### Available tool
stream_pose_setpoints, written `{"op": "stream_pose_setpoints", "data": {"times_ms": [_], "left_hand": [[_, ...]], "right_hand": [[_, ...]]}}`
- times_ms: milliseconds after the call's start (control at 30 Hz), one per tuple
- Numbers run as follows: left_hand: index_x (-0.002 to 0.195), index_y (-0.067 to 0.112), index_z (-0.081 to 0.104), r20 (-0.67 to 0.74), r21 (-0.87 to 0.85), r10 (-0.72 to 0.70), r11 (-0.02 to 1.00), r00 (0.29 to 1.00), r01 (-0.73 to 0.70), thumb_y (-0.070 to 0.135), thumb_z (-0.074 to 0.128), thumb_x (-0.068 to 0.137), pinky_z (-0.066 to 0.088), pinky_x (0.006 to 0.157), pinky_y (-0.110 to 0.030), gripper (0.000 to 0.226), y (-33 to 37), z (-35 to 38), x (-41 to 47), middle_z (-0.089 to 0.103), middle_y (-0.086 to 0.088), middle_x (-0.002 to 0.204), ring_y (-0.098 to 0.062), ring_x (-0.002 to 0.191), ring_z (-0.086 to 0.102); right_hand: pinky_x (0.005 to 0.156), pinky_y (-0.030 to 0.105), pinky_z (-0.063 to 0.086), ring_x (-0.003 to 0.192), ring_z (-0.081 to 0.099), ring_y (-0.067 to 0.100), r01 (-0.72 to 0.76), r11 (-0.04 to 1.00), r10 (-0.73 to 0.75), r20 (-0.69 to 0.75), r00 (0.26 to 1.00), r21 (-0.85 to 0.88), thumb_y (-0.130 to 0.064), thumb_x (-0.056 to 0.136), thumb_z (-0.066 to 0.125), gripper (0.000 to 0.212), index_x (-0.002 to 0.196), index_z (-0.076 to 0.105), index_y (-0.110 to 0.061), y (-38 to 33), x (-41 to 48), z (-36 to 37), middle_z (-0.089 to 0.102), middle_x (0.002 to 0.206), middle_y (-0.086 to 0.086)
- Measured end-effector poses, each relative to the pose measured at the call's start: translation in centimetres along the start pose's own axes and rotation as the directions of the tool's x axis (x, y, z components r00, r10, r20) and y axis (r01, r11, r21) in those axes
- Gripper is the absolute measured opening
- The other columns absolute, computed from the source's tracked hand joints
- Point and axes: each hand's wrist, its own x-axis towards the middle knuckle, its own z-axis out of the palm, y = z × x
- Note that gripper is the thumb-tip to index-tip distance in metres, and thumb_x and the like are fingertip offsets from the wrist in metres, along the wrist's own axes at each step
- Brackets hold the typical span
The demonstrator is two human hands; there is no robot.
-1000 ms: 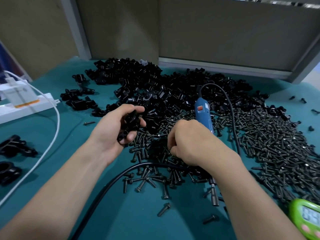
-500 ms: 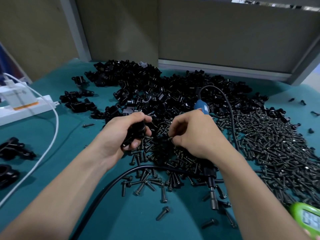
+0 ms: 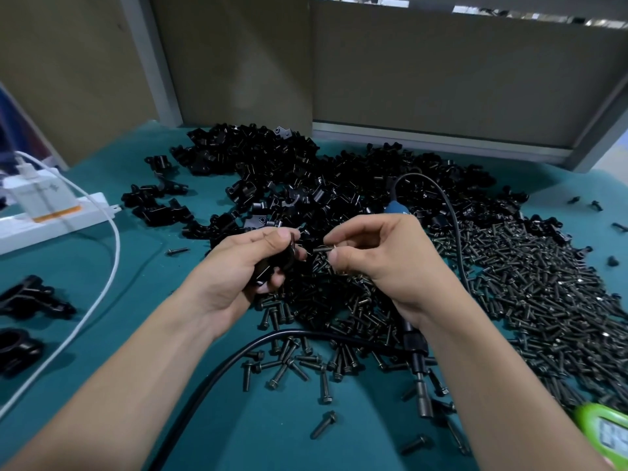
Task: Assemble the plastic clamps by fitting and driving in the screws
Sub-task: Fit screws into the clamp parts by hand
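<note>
My left hand (image 3: 238, 270) grips a black plastic clamp (image 3: 277, 263) above the table. My right hand (image 3: 384, 260) pinches a dark screw (image 3: 321, 249) between thumb and forefinger, the screw lying level and pointing left at the clamp, a short gap apart. The same hand also holds the blue electric screwdriver (image 3: 419, 379) in its palm; the blue top shows behind the knuckles and the bit end hangs down below the wrist. A big heap of black clamps (image 3: 306, 178) lies behind the hands, and a spread of loose screws (image 3: 530, 287) lies to the right.
The screwdriver's black cable (image 3: 217, 372) curves across the near table. A white power strip (image 3: 51, 219) with a charger and a white cable (image 3: 102, 266) sits at left. Assembled clamps (image 3: 30, 297) lie at the left edge. A green timer (image 3: 605, 430) sits at bottom right.
My right hand lifted from the screw pile with a screw and the screwdriver, moving up and left. My left hand brought the clamp toward it. Both hands now meet at the middle.
</note>
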Motion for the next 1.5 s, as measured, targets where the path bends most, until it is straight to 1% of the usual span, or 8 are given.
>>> {"op": "stream_pose_setpoints", "data": {"times_ms": [233, 400, 533, 700, 767, 900, 1167, 1500], "left_hand": [[0.098, 0.022, 0.081, 0.009, 0.051, 0.092, 0.994, 0.996, -0.092, 0.032, 0.071, 0.079, 0.045, 0.054, -0.02, 0.024, -0.7, 0.5, 0.2, 0.078, -0.008, 0.1, -0.013, 0.064, 0.06], [0.102, 0.031, 0.077, -0.023, 0.247, 0.323, 0.919, 0.946, -0.308, 0.019, 0.068, 0.097, 0.051, 0.058, -0.02, 0.016, -1.3, 1.3, 0.1, 0.078, -0.001, 0.098, -0.014, 0.067, 0.064], [0.113, 0.025, 0.071, -0.042, 0.251, 0.41, 0.887, 0.911, -0.388, 0.013, 0.065, 0.1, 0.056, 0.067, -0.025, 0.018, -1.6, 1.8, -0.2, 0.078, -0.003, 0.103, -0.018, 0.078, 0.066], [0.113, 0.013, 0.049, -0.034, 0.178, 0.384, 0.911, 0.923, -0.372, 0.009, 0.062, 0.101, 0.046, 0.048, -0.02, 0.018, -1.6, 2.0, -0.2, 0.074, 0.004, 0.079, -0.012, 0.057, 0.06], [0.111, 0.011, 0.048, -0.008, 0.146, 0.356, 0.925, 0.935, -0.351, 0.005, 0.062, 0.1, 0.047, 0.049, -0.022, 0.018, -1.7, 2.2, -0.4, 0.073, -0.002, 0.078, -0.013, 0.059, 0.062], [0.109, 0.011, 0.051, 0.038, -0.01, 0.259, 0.966, 0.965, -0.259, 0.011, 0.066, 0.089, 0.05, 0.052, -0.022, 0.025, -1.2, 2.8, -0.9, 0.078, -0.013, 0.108, -0.014, 0.064, 0.067], [0.117, 0.01, 0.056, 0.153, -0.284, 0.097, 0.958, 0.983, -0.05, 0.013, 0.063, 0.086, 0.055, 0.058, -0.02, 0.032, -0.3, 2.1, -1.0, 0.073, -0.012, 0.127, -0.015, 0.074, 0.071], [0.116, 0.0, 0.071, 0.099, -0.153, -0.003, 0.988, 0.995, 0.018, 0.011, 0.072, 0.077, 0.059, 0.064, -0.021, 0.041, -0.8, 1.6, -0.2, 0.076, -0.008, 0.101, -0.012, 0.076, 0.072]], "right_hand": [[0.061, 0.025, 0.054, 0.067, 0.068, 0.02, -0.064, 0.99, 0.071, -0.05, 0.996, 0.123, 0.003, 0.089, 0.073, 0.015, 0.082, 0.073, -0.01, 0.0, 0.0, 0.9, 0.075, 0.08, 0.02], [0.061, 0.028, 0.057, 0.069, 0.07, 0.017, -0.081, 0.993, 0.09, -0.109, 0.99, 0.088, -0.009, 0.093, 0.074, 0.015, 0.079, 0.07, -0.013, 0.3, -0.1, 2.6, 0.075, 0.072, 0.005], [0.065, 0.041, 0.064, 0.062, 0.073, 0.02, -0.033, 0.999, 0.037, -0.12, 0.992, 0.033, -0.007, 0.092, 0.076, 0.011, 0.085, 0.069, -0.012, 0.3, -0.3, 3.4, 0.078, 0.079, 0.0], [0.056, 0.026, 0.059, 0.056, 0.073, 0.013, -0.009, 0.999, -0.001, -0.206, 0.979, -0.049, -0.008, 0.085, 0.082, 0.017, 0.079, 0.07, -0.019, 0.7, -0.3, 3.7, 0.077, 0.072, -0.008], [0.067, 0.037, 0.064, 0.061, 0.075, 0.014, -0.029, 0.999, 0.024, -0.238, 0.971, -0.018, -0.009, 0.084, 0.084, 0.016, 0.078, 0.072, -0.019, 1.1, -0.2, 3.4, 0.078, 0.073, -0.007], [0.081, 0.054, 0.062, 0.071, 0.075, 0.022, -0.07, 0.992, 0.091, -0.208, 0.974, 0.108, -0.007, 0.086, 0.082, 0.016, 0.082, 0.069, -0.016, 1.7, 0.0, 3.4, 0.077, 0.074, 0.004], [0.068, 0.022, 0.05, 0.066, 0.058, 0.009, -0.064, 0.942, 0.114, -0.134, 0.984, 0.33, -0.005, 0.089, 0.078, 0.016, 0.081, 0.068, -0.014, 1.5, 0.1, 3.0, 0.063, 0.071, 0.003], [0.072, 0.025, 0.059, 0.074, 0.071, 0.01, 0.022, 0.913, 0.021, -0.103, 0.994, 0.407, 0.002, 0.092, 0.071, 0.014, 0.083, 0.068, -0.008, 1.2, 0.2, 1.6, 0.069, 0.072, -0.002]]}}
